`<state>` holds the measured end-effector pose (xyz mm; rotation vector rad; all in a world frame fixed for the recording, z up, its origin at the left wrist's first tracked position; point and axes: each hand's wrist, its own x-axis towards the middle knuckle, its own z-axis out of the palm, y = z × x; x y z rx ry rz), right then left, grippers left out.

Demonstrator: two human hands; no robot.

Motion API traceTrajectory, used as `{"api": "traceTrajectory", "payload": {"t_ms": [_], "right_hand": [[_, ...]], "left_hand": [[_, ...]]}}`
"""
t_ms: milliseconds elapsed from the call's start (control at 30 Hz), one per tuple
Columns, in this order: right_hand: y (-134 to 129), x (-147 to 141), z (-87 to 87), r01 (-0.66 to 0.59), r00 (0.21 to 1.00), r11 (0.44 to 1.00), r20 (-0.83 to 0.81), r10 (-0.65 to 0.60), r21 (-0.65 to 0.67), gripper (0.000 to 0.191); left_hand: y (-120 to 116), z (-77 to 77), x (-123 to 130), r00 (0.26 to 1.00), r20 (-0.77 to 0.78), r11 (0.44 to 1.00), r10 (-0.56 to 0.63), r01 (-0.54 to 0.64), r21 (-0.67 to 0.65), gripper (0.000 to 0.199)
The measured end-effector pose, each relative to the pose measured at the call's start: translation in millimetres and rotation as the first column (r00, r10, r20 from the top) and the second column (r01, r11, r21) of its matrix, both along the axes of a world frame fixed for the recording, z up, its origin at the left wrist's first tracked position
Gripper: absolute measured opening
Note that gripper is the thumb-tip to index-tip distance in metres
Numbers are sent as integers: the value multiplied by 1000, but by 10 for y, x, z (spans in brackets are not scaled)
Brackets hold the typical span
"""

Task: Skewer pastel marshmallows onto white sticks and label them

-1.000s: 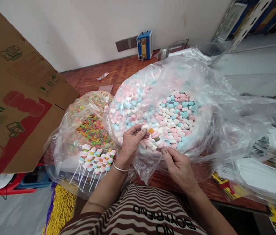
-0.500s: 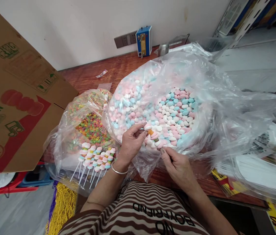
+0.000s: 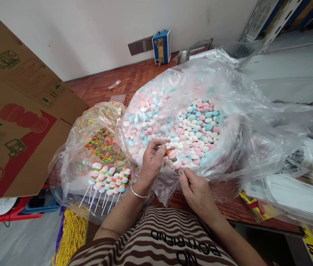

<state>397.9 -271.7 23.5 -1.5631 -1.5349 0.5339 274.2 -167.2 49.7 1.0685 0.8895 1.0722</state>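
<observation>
Between my hands is a marshmallow skewer (image 3: 172,154) of pink and white marshmallows with orange and green rings between them. My left hand (image 3: 153,162) pinches its upper end, fingers closed. My right hand (image 3: 197,189) is closed at the lower end, where the stick is mostly hidden by the fingers. Just beyond lie loose pink, white and blue marshmallows (image 3: 200,122) in a large clear plastic bag (image 3: 217,79). Left of my left hand, several assembled marshmallow skewers (image 3: 109,180) lie in a row, white sticks toward me. Behind them, colourful ring-shaped pieces (image 3: 105,144) fill another clear bag.
A tall cardboard box (image 3: 20,103) stands at the left. A blue device (image 3: 162,47) and a metal cup (image 3: 183,56) are against the wall. White sticks (image 3: 297,192) lie in plastic at the right. Gold and purple fringe (image 3: 71,234) hangs below the wooden table's edge.
My right hand has shifted slightly left, closer to my left hand. The skewer's upper end is now more covered by my left fingers. The view has moved a little.
</observation>
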Motion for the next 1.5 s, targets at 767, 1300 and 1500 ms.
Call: {"api": "traceTrajectory", "payload": {"t_ms": [767,1300,1500], "right_hand": [[-9,-238,1,-6,998,997,61,2,73,26],[50,-244,-88,-26,966,977,257,-30,211,34],[-78,-210,-99,-103,922,957,388,-11,271,35]], "left_hand": [[-126,-21,219,966,257,998,-31,45,-49,21],[-228,-11,300,945,311,995,102,-103,-14,32],[-205,64,253,920,352,983,176,-180,-20,35]]}}
